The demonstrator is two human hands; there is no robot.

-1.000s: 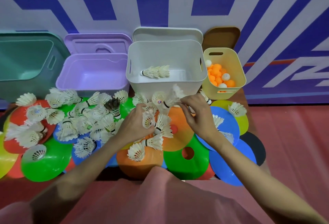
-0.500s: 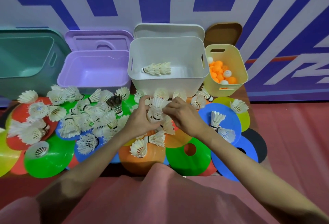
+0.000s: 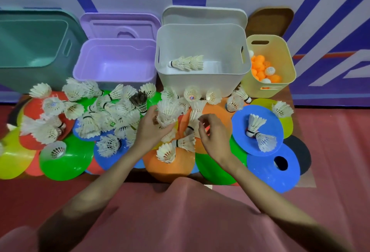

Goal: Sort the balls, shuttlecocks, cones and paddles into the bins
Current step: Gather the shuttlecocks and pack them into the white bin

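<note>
While white bin [image 3: 202, 83] holds stacked shuttlecocks [image 3: 187, 63] | yellow bin [image 3: 284, 51]: balls [image 3: 260, 69]

Both forearms are bare from the wrist back to where they leave the bottom of the view; no sleeve, cuff, watch, band or ring shows on either. The left hand [image 3: 149, 131] and the right hand [image 3: 213, 132] are ungloved, with short nails as far as can be told. The only clothing in sight is a dusty pink garment [image 3: 180, 217] that fills the lower middle of the view between the arms. Its cloth is plain and matte, without print, buttons or seams that can be made out, and it rises in soft folds to a rounded hump at its upper edge.
</note>
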